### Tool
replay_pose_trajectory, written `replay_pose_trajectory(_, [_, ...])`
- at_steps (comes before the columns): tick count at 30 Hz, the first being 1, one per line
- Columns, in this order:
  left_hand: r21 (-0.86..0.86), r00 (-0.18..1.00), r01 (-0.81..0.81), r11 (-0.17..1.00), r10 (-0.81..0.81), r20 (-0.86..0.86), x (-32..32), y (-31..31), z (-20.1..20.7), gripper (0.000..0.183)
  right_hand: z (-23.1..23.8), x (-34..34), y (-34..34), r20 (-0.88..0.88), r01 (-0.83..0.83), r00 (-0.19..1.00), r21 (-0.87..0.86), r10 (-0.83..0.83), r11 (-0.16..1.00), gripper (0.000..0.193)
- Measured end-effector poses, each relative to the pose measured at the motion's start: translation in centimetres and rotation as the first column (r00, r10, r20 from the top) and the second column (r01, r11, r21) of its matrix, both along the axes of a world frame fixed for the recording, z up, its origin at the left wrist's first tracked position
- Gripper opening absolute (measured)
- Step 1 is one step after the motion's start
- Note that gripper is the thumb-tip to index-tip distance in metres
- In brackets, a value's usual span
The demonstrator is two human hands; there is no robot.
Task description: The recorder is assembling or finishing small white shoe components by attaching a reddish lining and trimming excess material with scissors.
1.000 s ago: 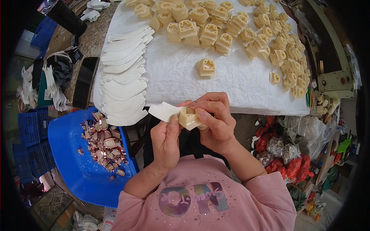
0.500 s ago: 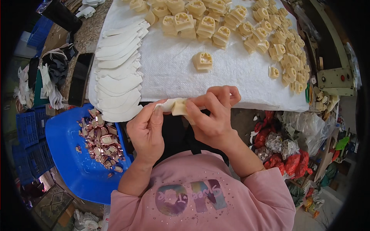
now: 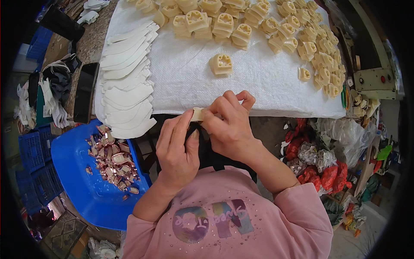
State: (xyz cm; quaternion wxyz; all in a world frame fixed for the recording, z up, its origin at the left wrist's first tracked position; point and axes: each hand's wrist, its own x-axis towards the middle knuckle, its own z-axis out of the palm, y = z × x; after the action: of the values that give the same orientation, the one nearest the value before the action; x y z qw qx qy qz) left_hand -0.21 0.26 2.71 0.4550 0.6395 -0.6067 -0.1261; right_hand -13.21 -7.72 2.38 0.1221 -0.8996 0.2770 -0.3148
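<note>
So the bit that matters here is a small cream block (image 3: 198, 115), held in the air just off the near edge of the white woven sheet (image 3: 181, 82), roughly mid-way along that edge. It's right in the gap between the two hands: left hand (image 3: 177, 144) on one side, right hand (image 3: 228, 123) on the other, both touching it as far as I can see. The right one's got more of it, fingers curled over and looks like pinching its right end. The left has its fingers out fairly straight and together, tips against the block's left side, with the thumb sticking out away from them toward the shirt. Can't tell if the left is carrying any weight. Can't call the long axis either, too much is under the right fingers; the bit that shows is a short pale face.

Beyond the hands, toward the far edge, a lone moulded block (image 3: 221, 64) sits on the sheet, closer to the right hand than the left. The big pile of moulded blocks (image 3: 321, 56) covers the far edge and runs down the right edge. White curved strips (image 3: 129, 86) overlap all along the left edge, hanging past the near-left corner, so they're on the left hand's side.
</note>
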Motion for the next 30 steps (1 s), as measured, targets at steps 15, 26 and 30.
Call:
replay_pose_trajectory(15, [-0.167, 0.931, 0.154, 0.974, -0.200, -0.307, 1.0, -1.1, -2.5, 0.012, -0.3, -1.5, -0.4, 0.253, -0.277, 0.951, 0.428, 0.180, 0.860, 0.025])
replay_pose_trajectory(26, [-0.251, 0.964, 0.132, 0.959, -0.183, -0.192, 0.6, -1.2, -2.3, 0.014, -0.4, -1.8, -0.8, 0.227, -0.286, 0.949, 0.316, 0.221, 0.904, 0.030])
replay_pose_trajectory(30, [-0.296, 0.988, 0.092, 0.951, -0.124, -0.092, 1.5, -0.9, -2.0, 0.023, -0.1, -1.3, -0.7, 0.147, -0.197, 0.974, 0.176, 0.172, 0.964, 0.029])
